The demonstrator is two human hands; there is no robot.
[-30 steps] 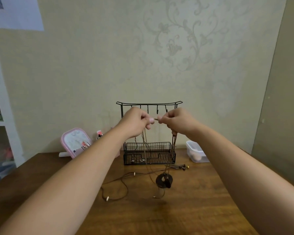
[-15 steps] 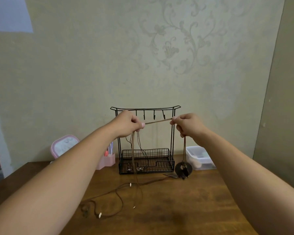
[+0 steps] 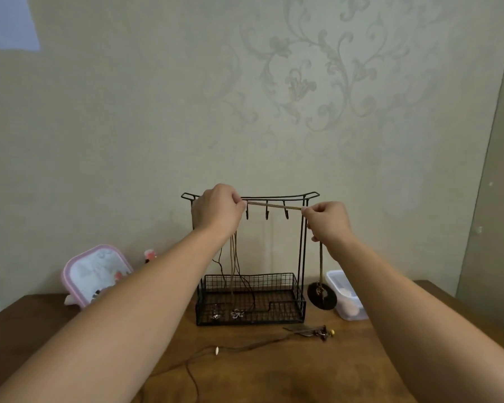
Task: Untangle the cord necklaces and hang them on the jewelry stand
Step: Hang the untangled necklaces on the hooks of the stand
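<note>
Your left hand (image 3: 217,212) and right hand (image 3: 328,222) each pinch the tan cord necklace (image 3: 274,205), stretched tight in front of the hooks of the jewelry stand (image 3: 303,245). Its round dark pendant (image 3: 322,295) hangs right of the stand (near a plastic box (image 3: 348,301)). Another dark necklace (image 3: 309,333) lies before the stand.

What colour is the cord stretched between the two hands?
Light tan cord, shown in the head view, pinched by left hand and right hand.
</note>
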